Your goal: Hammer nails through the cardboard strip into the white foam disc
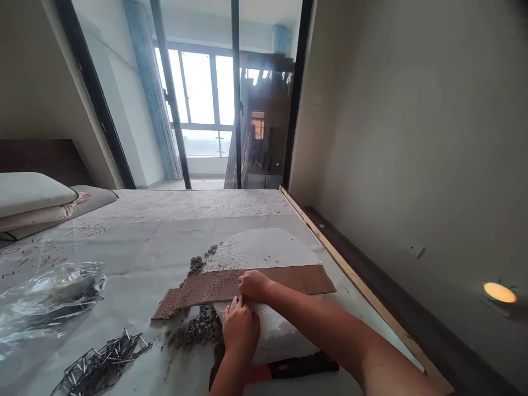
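A long brown cardboard strip [297, 279], dotted with small holes on its left part, lies across a rounded white slab [268, 247]. My right hand [254, 286] is closed low over the strip's middle; whatever its fingertips pinch is hidden. My left hand [241, 322] is closed at the near edge of the strip, its fingertips touching or almost touching the right hand's. I cannot make out what is between them. Grey gravel [202, 327] is heaped left of my left hand. A hammer with a red and black handle [305, 366] lies partly behind my left forearm.
A pile of nails [105, 360] lies at front left, with a clear plastic bag [53, 302] beyond it. More gravel [196, 265] sits behind the strip. A wooden rail [350, 272] edges the right side. Folded bedding [37, 195] rests at far left, near glass sliding doors.
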